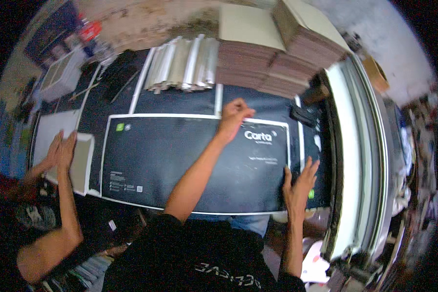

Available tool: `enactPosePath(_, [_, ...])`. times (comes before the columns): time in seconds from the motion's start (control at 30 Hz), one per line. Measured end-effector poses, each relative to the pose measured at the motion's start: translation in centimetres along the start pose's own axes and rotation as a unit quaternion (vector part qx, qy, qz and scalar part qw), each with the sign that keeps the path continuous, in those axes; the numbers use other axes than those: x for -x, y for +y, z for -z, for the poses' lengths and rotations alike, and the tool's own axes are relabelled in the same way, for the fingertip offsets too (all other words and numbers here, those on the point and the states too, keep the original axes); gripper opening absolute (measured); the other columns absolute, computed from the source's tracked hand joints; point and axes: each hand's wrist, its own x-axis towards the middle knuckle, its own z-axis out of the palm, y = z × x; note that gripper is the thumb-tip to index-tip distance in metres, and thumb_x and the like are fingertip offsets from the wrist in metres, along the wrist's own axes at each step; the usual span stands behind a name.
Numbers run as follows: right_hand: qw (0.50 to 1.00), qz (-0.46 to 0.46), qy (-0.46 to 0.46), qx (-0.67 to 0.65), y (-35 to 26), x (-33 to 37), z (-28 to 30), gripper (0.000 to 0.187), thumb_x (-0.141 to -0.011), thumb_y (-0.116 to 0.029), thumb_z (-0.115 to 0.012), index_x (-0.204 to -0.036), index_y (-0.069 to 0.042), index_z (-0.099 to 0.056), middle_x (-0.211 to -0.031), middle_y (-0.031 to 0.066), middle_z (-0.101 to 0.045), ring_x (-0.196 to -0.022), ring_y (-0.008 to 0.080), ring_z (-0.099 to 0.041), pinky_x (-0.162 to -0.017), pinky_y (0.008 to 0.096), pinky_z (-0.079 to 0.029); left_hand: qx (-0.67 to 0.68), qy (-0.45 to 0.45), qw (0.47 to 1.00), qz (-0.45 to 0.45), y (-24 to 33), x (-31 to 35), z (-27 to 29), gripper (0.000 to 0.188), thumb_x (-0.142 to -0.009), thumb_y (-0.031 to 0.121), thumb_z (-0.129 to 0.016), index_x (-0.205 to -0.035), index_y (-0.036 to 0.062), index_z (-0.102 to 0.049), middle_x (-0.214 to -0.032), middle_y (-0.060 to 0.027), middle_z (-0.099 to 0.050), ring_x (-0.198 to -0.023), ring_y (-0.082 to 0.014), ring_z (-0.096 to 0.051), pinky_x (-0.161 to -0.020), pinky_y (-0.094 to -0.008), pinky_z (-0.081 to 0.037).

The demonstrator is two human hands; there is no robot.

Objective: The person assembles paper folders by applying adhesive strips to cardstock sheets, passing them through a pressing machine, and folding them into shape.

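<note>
A large black printed sheet (180, 160) with white edges lies flat before me. My left hand (235, 117) is at its far edge, right of the middle, with fingers curled together; whatever they may pinch is too blurred to name. My right hand (301, 187) is at the sheet's right edge, fingers apart and stretched out, holding nothing. At the left, a co-worker's hands (62, 148) rest on a beige board with white edges (85, 163), beside the black sheet.
Beyond the sheet lies a row of white and beige strips (182, 63). Tall stacks of brown boards (250, 61) stand at the far right. A small black object (302, 116) is near the sheet's far right corner. Long pale panels (348, 160) run along the right side.
</note>
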Motion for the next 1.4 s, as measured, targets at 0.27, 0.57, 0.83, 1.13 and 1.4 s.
enactPosePath(0.27, [0.843,-0.016,0.008,-0.538,-3.2,-7.3,-3.9,0.061,-0.085,0.013,-0.07,-0.141,-0.005,-0.055,-0.111,0.0145,-0.068,-0.088,0.0106,-0.063,-0.082,0.0245,-0.054,-0.037,-0.113,0.989,-0.083,-2.4,-0.8,-3.8,0.029,-0.095,0.024,-0.074,-0.114,0.0052,-0.062,-0.11,-0.0069,-0.07,-0.104,-0.0155,-0.066,-0.092,-0.031,-0.054])
enactPosePath(0.57, [0.766,-0.059,-0.053,-0.638,-7.0,-16.1,-10.6,0.045,-0.108,-0.036,-0.05,-0.121,0.005,-0.062,-0.093,0.0154,-0.07,-0.08,0.0192,-0.069,-0.07,0.0302,-0.055,-0.135,-0.098,0.982,-0.092,-1.0,-1.1,-2.9,0.041,-0.104,0.032,-0.059,-0.116,-0.0047,-0.071,-0.106,-0.0141,-0.076,-0.095,-0.0208,-0.073,-0.085,-0.0335,-0.057])
enactPosePath(0.83, [0.796,-0.075,-0.03,-0.6,-7.1,-15.1,-12.3,0.053,-0.108,-0.04,-0.042,-0.12,0.007,-0.063,-0.094,0.0142,-0.069,-0.078,0.0167,-0.066,-0.07,0.0295,-0.055,-0.361,0.029,0.919,-0.155,-0.7,0.3,-3.5,0.017,-0.092,0.011,-0.067,-0.09,-0.0032,-0.076,-0.081,-0.0208,-0.074,-0.07,-0.0236,-0.074,-0.065,-0.0378,-0.057])
enactPosePath(1.13, [0.87,0.182,0.075,-0.451,-10.9,-12.0,-9.7,0.052,-0.108,-0.033,-0.038,-0.139,0.007,-0.05,-0.147,0.0237,-0.049,-0.133,0.0348,-0.05,-0.114,0.0456,-0.041,-0.095,0.125,0.981,-0.115,-0.3,0.3,-3.2,0.027,-0.098,0.025,-0.069,-0.089,-0.0014,-0.07,-0.075,-0.009,-0.073,-0.063,-0.0141,-0.069,-0.056,-0.0297,-0.055])
enactPosePath(1.4, [0.856,0.263,0.003,-0.446,-13.0,-10.6,-8.8,0.052,-0.107,-0.023,-0.039,-0.15,0.007,-0.037,-0.158,0.0239,-0.036,-0.144,0.0367,-0.04,-0.119,0.0468,-0.032,-0.251,0.162,0.943,-0.148,-2.8,-1.0,-2.1,0.044,-0.077,0.043,-0.066,-0.101,0.0065,-0.071,-0.095,-0.0123,-0.074,-0.087,-0.0274,-0.066,-0.082,-0.0374,-0.051])
